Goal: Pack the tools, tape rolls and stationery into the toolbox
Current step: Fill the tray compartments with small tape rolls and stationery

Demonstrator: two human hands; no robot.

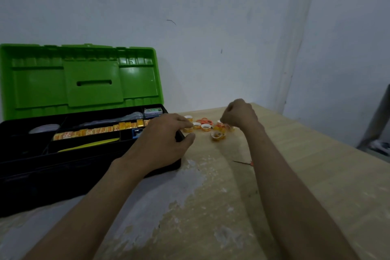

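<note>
On the desk (306,175) before you, one toolbox (63,164) sits at the left, its long axis running left to right and its green lid (84,78) standing upright against the wall. Across the black tray inside, a row of yellow-orange tape rolls (95,132) lies end to end, following the box's length; the rolls blur together, so you cannot count them exactly. One yellow strip (90,145) lies in front of that row, also lengthwise, and one small packet (153,112) sits in the back right corner.

Your left hand (162,145) hovers over the box's right end, fingers curled and spread, the fingertips touching one roll (188,129) just beside the box. Your right hand (238,115) is bunched, its grip pinched together over the loose rolls (218,135); whether it actually holds one, you cannot tell.

About six or seven small rolls lie clustered on the desk between your hands, most flat with their holes facing up. One pair of orange scissors (203,120) lies just behind them.
</note>
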